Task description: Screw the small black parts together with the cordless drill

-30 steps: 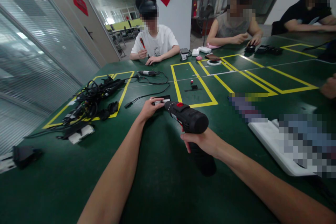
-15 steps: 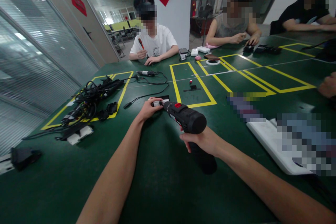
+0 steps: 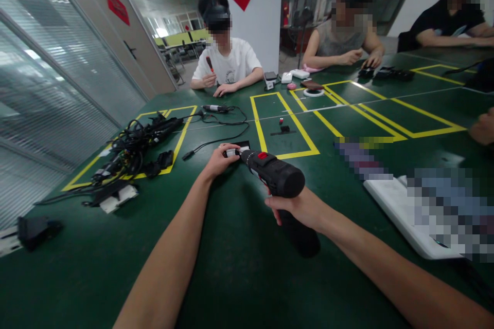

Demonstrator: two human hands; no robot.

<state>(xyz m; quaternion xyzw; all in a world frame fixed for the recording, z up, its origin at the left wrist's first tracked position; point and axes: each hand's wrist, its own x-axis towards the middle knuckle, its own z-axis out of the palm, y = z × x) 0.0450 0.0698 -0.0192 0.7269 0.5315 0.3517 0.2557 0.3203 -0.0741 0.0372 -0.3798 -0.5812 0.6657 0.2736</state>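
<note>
My right hand [image 3: 295, 205] is wrapped round the grip of a black cordless drill [image 3: 276, 172] with a red switch on top. The drill lies nearly level, its chuck pointing forward and left. At its tip, my left hand [image 3: 221, 161] grips a small black part with a white label [image 3: 232, 152]. The bit end meets this part beside my fingertips; the exact contact point is too small to make out. Part of the piece is hidden behind my fingers.
A tangle of black cables and adapters [image 3: 135, 146] lies at left. A thin cable [image 3: 216, 140] curls beyond my left hand. A white tray [image 3: 409, 221] stands at right. Across the green table, a person in white [image 3: 227, 61] holds a screwdriver [image 3: 209, 65]; others sit at right.
Both hands, the drill and the held part keep almost the same pose. The whole view has shifted very slightly.
</note>
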